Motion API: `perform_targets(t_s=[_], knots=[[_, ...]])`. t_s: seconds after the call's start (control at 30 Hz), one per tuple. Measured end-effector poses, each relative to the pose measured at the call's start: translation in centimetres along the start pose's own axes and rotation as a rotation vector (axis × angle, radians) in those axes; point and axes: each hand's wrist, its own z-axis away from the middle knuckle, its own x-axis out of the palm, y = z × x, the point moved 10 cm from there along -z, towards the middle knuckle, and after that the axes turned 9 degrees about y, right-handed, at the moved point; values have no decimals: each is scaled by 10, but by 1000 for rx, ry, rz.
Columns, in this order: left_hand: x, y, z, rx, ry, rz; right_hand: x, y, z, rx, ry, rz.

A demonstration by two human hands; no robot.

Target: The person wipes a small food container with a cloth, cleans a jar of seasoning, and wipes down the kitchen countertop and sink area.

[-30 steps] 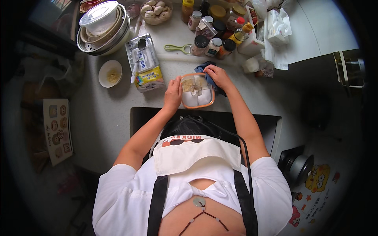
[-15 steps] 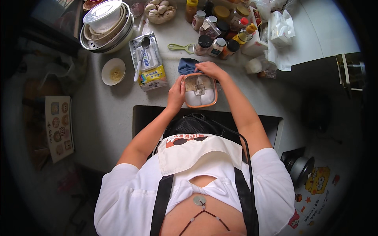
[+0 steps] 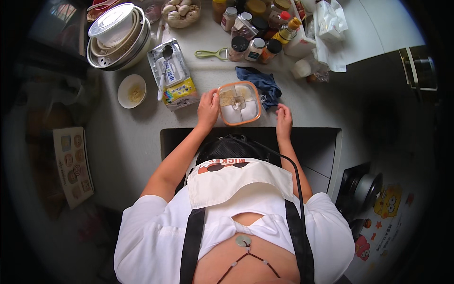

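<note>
A squarish clear seasoning box (image 3: 240, 116) with an orange rim and four compartments sits on the counter in front of me; pale powders or grains show inside it. My left hand (image 3: 207, 110) grips its left side, fingers bent against the rim. Behind and to the right of the box lies a crumpled blue cloth (image 3: 265, 85). My right hand (image 3: 283, 124) is just right of the box, below the cloth's near end. Its fingers are loosely extended, and no object shows in them.
Left of the box stand a package with a spoon (image 3: 165, 59) on it and a white bowl (image 3: 134, 91) with minced bits. Stacked bowls and colanders (image 3: 120, 40), a garlic basket (image 3: 181, 13), a green peeler (image 3: 208, 53) and several seasoning jars (image 3: 255, 48) line the back.
My right hand has left the cloth behind the box and come nearer, to the box's right. The cloth now lies farther right, more spread out. My left hand stays at the box.
</note>
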Motion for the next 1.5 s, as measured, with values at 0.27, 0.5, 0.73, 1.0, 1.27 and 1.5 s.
perform_targets(t_s=[0.27,0.5,0.73,1.0,1.27,1.5], knots=[[53,-24,-5,-374,-368,596,83,-17,78,428,-726,-278],[47,-4,5,-437,-390,740,86,-30,72,-68,-623,-149],[33,-5,-4,-393,-380,757,88,-44,98,265,-618,-362],[-5,42,32,-555,-504,1100,86,-97,71,477,-652,-862],[-42,55,64,-704,-454,1065,116,-155,61,411,-746,-924],[-102,36,101,-675,-65,1137,179,-188,119,381,-1207,-702]])
